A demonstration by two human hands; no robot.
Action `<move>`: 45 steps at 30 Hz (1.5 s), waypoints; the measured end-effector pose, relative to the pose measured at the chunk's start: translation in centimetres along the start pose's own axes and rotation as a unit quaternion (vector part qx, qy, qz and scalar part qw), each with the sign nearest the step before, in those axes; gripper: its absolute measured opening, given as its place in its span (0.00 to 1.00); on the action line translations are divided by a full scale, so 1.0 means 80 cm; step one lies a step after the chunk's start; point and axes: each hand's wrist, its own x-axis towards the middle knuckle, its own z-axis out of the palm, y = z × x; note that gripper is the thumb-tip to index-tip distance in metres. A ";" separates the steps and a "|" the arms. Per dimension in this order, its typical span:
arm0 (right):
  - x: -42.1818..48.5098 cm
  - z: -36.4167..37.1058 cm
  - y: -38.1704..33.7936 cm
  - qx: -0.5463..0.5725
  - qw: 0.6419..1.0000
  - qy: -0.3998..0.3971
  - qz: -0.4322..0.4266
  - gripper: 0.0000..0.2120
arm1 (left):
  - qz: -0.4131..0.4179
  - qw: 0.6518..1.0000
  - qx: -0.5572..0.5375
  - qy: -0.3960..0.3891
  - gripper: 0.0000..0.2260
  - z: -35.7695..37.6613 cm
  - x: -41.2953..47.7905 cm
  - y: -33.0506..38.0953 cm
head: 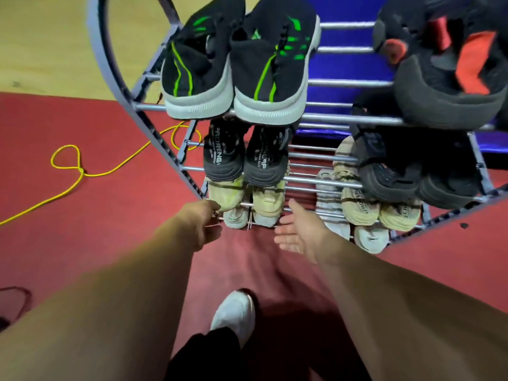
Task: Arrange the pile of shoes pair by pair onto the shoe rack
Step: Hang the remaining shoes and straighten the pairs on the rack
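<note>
Pairs of shoes sit heels-out on every tier of the shoe rack (351, 83): the black and green pair (239, 67) on top and a cream pair (247, 199) low at the left front. The left hand (204, 224) reaches beside that cream pair, fingers curled with nothing seen in them. The right hand (299, 233) hovers just right of it, palm open and empty, above the red floor (110, 215).

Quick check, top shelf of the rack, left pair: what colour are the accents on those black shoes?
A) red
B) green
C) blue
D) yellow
B: the black pair at the left of the top shelf of the shoe rack has bright green stripes and marks above pale grey soles; the red accents are on the black shoe at the right.
</note>
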 end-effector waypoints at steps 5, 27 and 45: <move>0.013 -0.005 0.020 -0.014 1.000 0.006 0.018 0.36 | -0.044 0.993 -0.098 -0.044 0.05 0.011 0.043 0.000; 0.016 0.020 0.023 -0.243 0.957 -0.104 0.117 0.13 | -0.138 0.947 0.275 -0.094 0.14 -0.091 0.044 -0.074; 0.010 0.008 0.014 -0.183 0.953 -0.193 0.145 0.21 | -0.038 0.960 0.214 -0.176 0.19 -0.133 0.015 -0.072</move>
